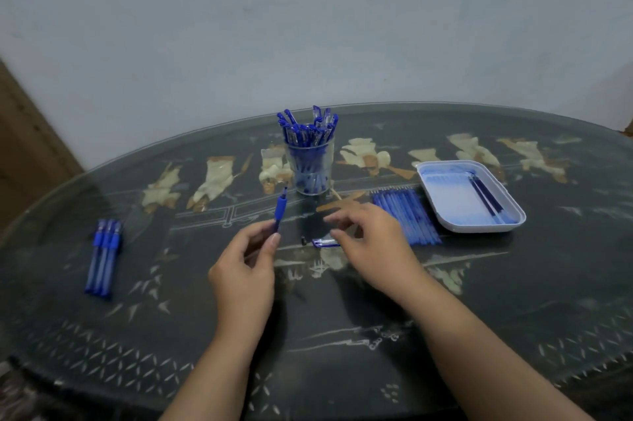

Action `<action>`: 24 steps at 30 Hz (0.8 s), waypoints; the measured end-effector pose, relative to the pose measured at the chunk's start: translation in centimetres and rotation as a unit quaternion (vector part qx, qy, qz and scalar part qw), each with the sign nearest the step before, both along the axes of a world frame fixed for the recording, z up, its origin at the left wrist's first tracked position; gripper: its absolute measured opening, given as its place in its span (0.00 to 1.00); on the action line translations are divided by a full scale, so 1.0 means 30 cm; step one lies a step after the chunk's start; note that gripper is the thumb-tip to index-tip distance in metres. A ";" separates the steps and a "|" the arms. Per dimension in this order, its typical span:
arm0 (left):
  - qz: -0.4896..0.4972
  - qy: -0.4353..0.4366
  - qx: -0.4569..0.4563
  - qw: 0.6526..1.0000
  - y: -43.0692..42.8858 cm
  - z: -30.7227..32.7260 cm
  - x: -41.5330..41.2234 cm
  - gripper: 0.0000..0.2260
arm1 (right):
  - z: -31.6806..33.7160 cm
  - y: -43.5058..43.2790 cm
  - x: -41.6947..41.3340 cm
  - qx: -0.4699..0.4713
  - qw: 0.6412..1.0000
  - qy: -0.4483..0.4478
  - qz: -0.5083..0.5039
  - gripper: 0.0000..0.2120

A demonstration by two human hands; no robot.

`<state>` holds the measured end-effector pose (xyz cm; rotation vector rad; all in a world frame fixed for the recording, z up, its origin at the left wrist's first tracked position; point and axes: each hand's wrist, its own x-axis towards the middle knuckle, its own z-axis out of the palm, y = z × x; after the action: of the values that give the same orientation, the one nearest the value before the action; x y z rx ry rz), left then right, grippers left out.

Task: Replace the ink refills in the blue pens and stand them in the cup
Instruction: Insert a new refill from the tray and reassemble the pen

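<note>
Left hand (246, 261) pinches blue pen (279, 211), tip up | right hand (371, 239) blurred above cap (325, 243), grip indeterminate | advice: hold barrel steady, feed refill (407, 215) in straight.

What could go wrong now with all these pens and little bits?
The tiny black piece beside the loose cap could be flicked away by the right hand close by. The cup is crowded, so pushing in the pen that the left hand holds might tip it. The row of refills lies loose near the right hand and could roll if bumped.
</note>
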<state>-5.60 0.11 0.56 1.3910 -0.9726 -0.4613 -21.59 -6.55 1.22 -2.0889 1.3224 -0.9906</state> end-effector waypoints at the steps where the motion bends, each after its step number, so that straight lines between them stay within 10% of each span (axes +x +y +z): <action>1: 0.002 0.004 0.004 1.000 0.001 -0.006 0.007 0.10 | -0.022 0.000 0.015 -0.032 0.998 0.047 -0.004 0.10; 10: 0.010 -0.017 0.006 1.000 -0.018 -0.037 0.026 0.12 | -0.109 -0.013 0.121 -0.173 0.972 0.152 -0.040 0.06; 15: 0.001 -0.027 -0.002 1.000 -0.023 -0.040 0.023 0.13 | -0.023 -0.014 0.112 -0.088 0.991 -0.094 -0.033 0.03; 19: -0.010 -0.063 -0.006 0.998 -0.030 -0.041 0.021 0.17 | 0.123 0.008 0.099 0.105 0.928 -0.354 0.050 0.05; 24: -0.007 -0.115 -0.008 0.993 -0.033 -0.044 0.021 0.20 | 0.172 0.025 0.087 0.115 0.931 -0.331 0.101 0.08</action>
<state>-4.97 -0.89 -0.77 1.4457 -1.1694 -0.3065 -18.97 -5.80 6.38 -1.4769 0.8098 -1.2295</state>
